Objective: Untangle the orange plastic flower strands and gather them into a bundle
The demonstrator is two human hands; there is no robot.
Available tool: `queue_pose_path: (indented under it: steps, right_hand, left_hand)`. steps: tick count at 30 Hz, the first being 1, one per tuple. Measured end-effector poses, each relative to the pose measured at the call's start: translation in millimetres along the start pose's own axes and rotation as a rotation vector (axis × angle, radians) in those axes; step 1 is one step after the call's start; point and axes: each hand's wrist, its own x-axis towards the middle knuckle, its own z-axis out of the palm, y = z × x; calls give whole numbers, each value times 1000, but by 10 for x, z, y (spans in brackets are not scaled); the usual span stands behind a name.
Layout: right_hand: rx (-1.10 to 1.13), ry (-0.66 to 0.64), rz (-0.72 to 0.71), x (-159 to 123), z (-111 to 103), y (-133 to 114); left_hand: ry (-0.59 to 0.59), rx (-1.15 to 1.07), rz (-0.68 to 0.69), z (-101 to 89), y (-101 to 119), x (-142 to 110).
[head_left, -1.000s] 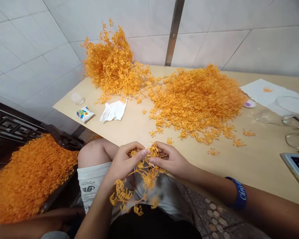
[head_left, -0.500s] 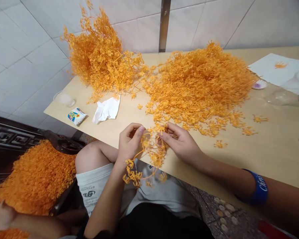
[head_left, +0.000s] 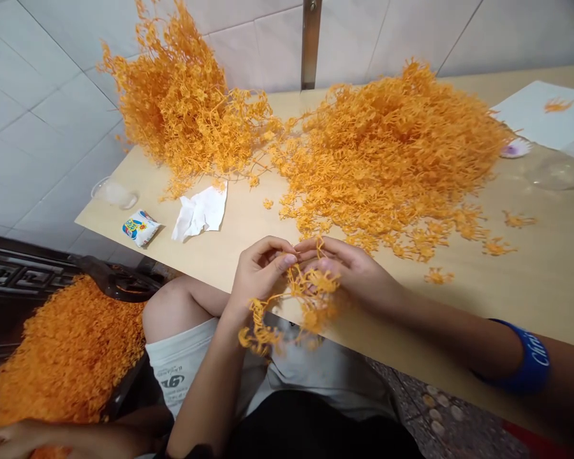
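Observation:
My left hand (head_left: 263, 271) is closed, thumb against fingertips, pinching an orange plastic flower stem (head_left: 263, 322) with several small spidery blossoms. The stem loops down below both hands over the table's front edge. My right hand (head_left: 351, 271) meets the left one at the fingertips, also closed, and holds orange blossoms of the same piece. Its fingertips are partly hidden behind the blossoms. Just beyond my hands lies a wide heap of loose orange blossoms (head_left: 387, 159). A taller tangle of orange stems (head_left: 176, 108) stands at the left against the wall.
On the table's left are a white paper scrap (head_left: 201, 213), a small snack packet (head_left: 140, 228) and a clear cup (head_left: 115, 192). White paper (head_left: 540, 108) lies at the right. Below left, another person's hand (head_left: 14, 437) rests by a big orange pile (head_left: 67, 350).
My right hand has moved left to meet my left hand, drawing the blossoms nearer. The view has shifted slightly. The other person's hand has turned and lowered.

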Motion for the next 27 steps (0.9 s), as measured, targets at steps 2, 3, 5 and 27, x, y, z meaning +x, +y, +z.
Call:
queue_pose_path:
  steps: [2,3,5,27]
  right_hand:
    - [90,-53,57,8,-21,0]
    - [97,-65,59,15,-28,-5]
    - [13,-67,28,35,-21,-20]
    - [-286,3,-65,11,85,-68]
  left_hand:
    - [22,34,-12,20,-17,3]
    - [28,44,-22,28,-21,1]
    - [30,53,-35,43,-23,-11]
    - [-290,156,9,9,90,-102]
